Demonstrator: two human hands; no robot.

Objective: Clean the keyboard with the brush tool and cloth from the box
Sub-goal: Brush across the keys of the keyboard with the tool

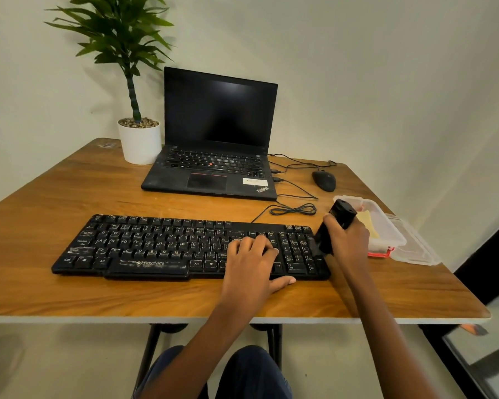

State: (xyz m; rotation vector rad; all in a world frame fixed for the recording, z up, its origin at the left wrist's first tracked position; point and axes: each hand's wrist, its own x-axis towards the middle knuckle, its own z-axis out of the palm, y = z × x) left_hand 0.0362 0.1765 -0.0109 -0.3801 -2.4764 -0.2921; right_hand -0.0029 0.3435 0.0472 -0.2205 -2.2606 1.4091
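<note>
A black keyboard [156,246] lies across the front of the wooden table [55,295]. My left hand [254,263] rests flat on its right part, fingers spread over the keys and thumb on the front edge. My right hand [346,240] grips a black brush tool [339,220], its lower end touching the keyboard's right end by the number pad. To the right sits a clear plastic box [386,228] holding a yellow cloth [368,223]; its lid [415,249] lies beside it.
An open black laptop [213,156] stands behind the keyboard, a potted plant [139,139] to its left. A black mouse [324,180] and coiled cables [294,210] lie at the back right. The table's right edge runs close past the box.
</note>
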